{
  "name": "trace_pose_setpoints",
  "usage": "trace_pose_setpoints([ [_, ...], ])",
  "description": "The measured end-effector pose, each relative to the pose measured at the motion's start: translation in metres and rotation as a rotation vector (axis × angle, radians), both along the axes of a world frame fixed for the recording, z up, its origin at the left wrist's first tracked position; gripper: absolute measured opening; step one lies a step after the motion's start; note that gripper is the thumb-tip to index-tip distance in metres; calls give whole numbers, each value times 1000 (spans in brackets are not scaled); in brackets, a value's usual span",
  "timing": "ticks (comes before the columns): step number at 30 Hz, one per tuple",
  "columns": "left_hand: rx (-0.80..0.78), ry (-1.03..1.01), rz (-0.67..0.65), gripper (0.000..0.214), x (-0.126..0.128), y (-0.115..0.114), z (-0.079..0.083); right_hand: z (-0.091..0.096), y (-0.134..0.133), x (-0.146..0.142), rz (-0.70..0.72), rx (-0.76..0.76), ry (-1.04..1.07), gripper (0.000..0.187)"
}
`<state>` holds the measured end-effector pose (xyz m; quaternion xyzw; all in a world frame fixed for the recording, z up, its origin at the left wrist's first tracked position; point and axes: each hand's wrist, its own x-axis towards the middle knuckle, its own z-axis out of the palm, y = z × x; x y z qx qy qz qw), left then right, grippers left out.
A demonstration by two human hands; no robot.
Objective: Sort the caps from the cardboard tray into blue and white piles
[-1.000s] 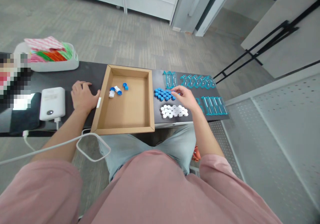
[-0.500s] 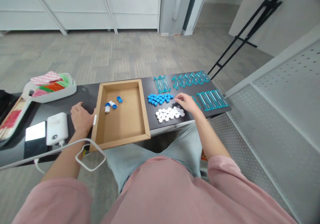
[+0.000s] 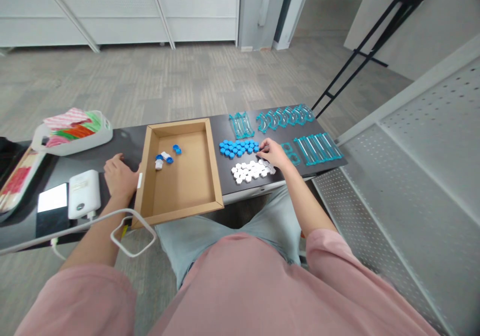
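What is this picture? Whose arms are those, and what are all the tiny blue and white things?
The camera sits on a person's head and looks down, so you see that person's own arms and lap. There is no machine, just two bare hands. The left hand rests on the black table, beside a cardboard tray with a few blue and white pieces inside. The right hand reaches the edge of a bunch of small blue pieces; whether it pinches one is too small to tell. Next to them lie white pieces and clear blue-green tubes. Far left are a white charger box with a cable and a white basket of colourful things.
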<state>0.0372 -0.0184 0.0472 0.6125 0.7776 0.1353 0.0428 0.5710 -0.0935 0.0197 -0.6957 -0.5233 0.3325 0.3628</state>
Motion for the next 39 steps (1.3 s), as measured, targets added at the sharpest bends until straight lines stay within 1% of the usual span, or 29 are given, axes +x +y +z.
trace_pose_setpoints([
  [3, -10, 5, 3, 91, 0, 1, 0, -1, 4, -3, -3, 2, 14, 33],
  [6, -11, 11, -2, 87, -2, 2, -3, 1, 5, -6, 1, 4, 4, 33],
  [10, -11, 21, -6, 84, -4, 3, -5, 5, 3, -3, -20, 5, -78, 32],
  [12, -16, 17, -11, 81, -4, 3, -5, 10, 4, -3, -43, 56, -130, 30],
  [14, -28, 7, -17, 79, -4, 2, -5, 19, 8, -10, -37, 138, -147, 26],
  [16, -36, 6, -23, 78, -5, 3, -7, 32, 14, -30, 33, 223, -141, 21],
  [17, -36, 11, -25, 78, -6, 3, -9, 39, 18, -46, 100, 262, -139, 19],
  [18, -32, 16, -26, 78, -6, 4, -11, 46, 22, -64, 190, 300, -141, 17],
  [20, -17, 16, -24, 78, -8, 5, -15, 60, 33, -106, 412, 363, -156, 14],
  [22, -3, 0, -23, 78, -10, 6, -19, 67, 48, -151, 616, 395, -190, 11],
  [24, 9, -18, -34, 77, -11, 6, -22, 66, 67, -193, 750, 385, -268, 10],
  [25, 15, -24, -43, 76, -12, 6, -22, 64, 78, -211, 791, 362, -331, 14],
  [28, 23, -38, -65, 76, -12, 7, -23, 51, 110, -251, 845, 250, -559, 27],
  [30, 23, -49, -64, 75, -11, 6, -23, 42, 125, -266, 856, 182, -663, 26],
  [33, 28, -58, -63, 74, -10, 6, -23, 35, 133, -276, 886, 160, -683, 21],
  [36, 31, -65, -75, 74, -10, 5, -24, 32, 128, -276, 913, 184, -585, 21],
  [39, 29, -65, -74, 73, -11, 6, -25, 37, 118, -263, 915, 203, -420, 21],
])
